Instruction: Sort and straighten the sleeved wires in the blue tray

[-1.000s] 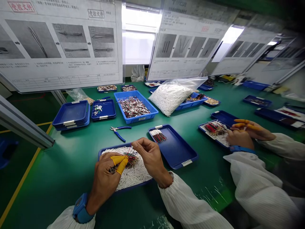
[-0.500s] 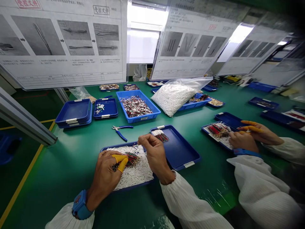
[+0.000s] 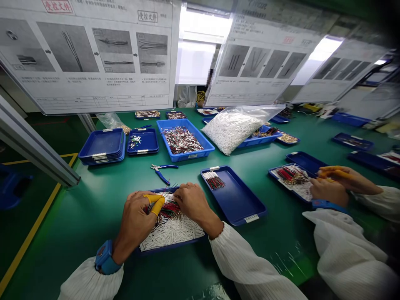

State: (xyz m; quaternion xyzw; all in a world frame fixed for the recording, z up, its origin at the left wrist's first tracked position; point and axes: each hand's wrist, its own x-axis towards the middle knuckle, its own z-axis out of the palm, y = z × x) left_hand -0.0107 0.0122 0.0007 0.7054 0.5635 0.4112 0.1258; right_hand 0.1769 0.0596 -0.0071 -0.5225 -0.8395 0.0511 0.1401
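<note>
My left hand (image 3: 137,214), with yellow finger cots on thumb and forefinger, pinches a few thin wires (image 3: 166,190) whose ends stick up past the fingertips. It is over a blue tray (image 3: 175,248) that holds many white sleeves (image 3: 175,233) and a heap of red, green and dark wires (image 3: 170,209). At the far side of that heap, close beside my left fingertips, my right hand (image 3: 193,204) is closed with its fingers bent down. What its fingertips grip, if anything, is hidden. A second blue tray (image 3: 237,198) to the right bears a row of white-sleeved wires (image 3: 215,180).
Blue-handled cutters (image 3: 164,171) lie behind the tray. Farther back are stacked trays (image 3: 101,146), a blue bin (image 3: 187,155) of wire pieces and a bag of white sleeves (image 3: 233,129). A co-worker's hands (image 3: 331,187) work at the right. Instruction sheets (image 3: 93,91) hang above.
My right hand has come down and left, from raised above the tray's right side to the wire heap. Wire ends now stick up at my left fingertips. The view has shifted slightly.
</note>
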